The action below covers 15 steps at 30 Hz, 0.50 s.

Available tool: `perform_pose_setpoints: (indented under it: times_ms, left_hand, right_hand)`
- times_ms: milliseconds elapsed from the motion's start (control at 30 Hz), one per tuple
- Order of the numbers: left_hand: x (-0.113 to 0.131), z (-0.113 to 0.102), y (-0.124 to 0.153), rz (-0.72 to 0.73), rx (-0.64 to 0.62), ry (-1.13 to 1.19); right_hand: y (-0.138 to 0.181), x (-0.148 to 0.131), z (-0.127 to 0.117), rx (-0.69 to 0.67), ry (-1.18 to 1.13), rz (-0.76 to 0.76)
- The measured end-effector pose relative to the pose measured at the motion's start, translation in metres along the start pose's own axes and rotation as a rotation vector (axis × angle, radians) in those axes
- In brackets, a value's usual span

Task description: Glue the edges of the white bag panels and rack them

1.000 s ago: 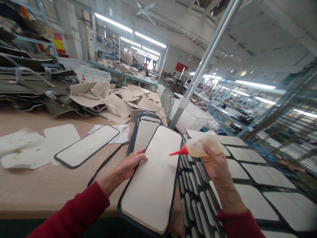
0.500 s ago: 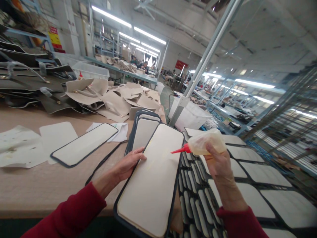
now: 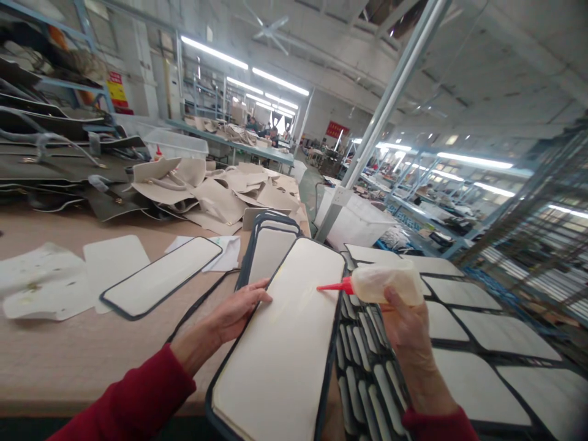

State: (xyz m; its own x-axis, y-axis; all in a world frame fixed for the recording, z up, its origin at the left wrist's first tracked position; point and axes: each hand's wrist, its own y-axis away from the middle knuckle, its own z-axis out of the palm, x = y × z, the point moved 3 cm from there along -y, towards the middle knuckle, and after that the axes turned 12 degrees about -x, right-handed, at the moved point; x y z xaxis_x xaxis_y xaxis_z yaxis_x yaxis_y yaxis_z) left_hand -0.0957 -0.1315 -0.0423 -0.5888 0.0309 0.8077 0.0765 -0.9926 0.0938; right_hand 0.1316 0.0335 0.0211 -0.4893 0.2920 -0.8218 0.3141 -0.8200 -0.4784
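My right hand (image 3: 407,321) is wrapped round a translucent squeeze bottle (image 3: 383,282) of pale yellowish liquid. Its red nozzle points left, the tip close over a long white panel (image 3: 280,343) with rounded corners and a dark edge; whether it touches I cannot tell. Faint yellowish streaks show on the panel's upper middle. At the panel's left edge my left hand (image 3: 236,312) grips it, thumb and fingertips on the rim. Behind it stands a stack of similar dark-edged panels (image 3: 271,254). Another dark-edged panel (image 3: 160,278) lies flat on the table to the left.
Stained white sheets (image 3: 46,282) lie on the tan table (image 3: 92,361). Heaped beige leather pieces (image 3: 211,196) and dark bag parts (image 3: 59,165) fill its back. On the right, white panels (image 3: 505,327) lie in rows beside small strips (image 3: 358,343). A metal post (image 3: 381,116) rises beyond.
The view has tilted slightly, so the surroundings sit lower. The bottle has gone from tilted to nearly level, its nozzle still over the panel. My left hand keeps its hold.
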Motion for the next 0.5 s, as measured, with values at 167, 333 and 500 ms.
perform_pose_setpoints:
  times_ms: [167, 333, 500]
  left_hand:
    - [0.001, -0.006, 0.001, 0.018, 0.101, 0.000]
    - [0.004, -0.003, 0.002, 0.012, 0.115, -0.025]
    - [0.007, -0.001, 0.001, 0.059, 0.102, -0.026]
  right_hand:
    - [0.033, 0.004, -0.006, -0.021, 0.008, 0.100]
    - [0.025, -0.002, -0.001, 0.016, 0.001, 0.021]
    - [0.038, 0.004, 0.004, -0.020, -0.010, 0.038]
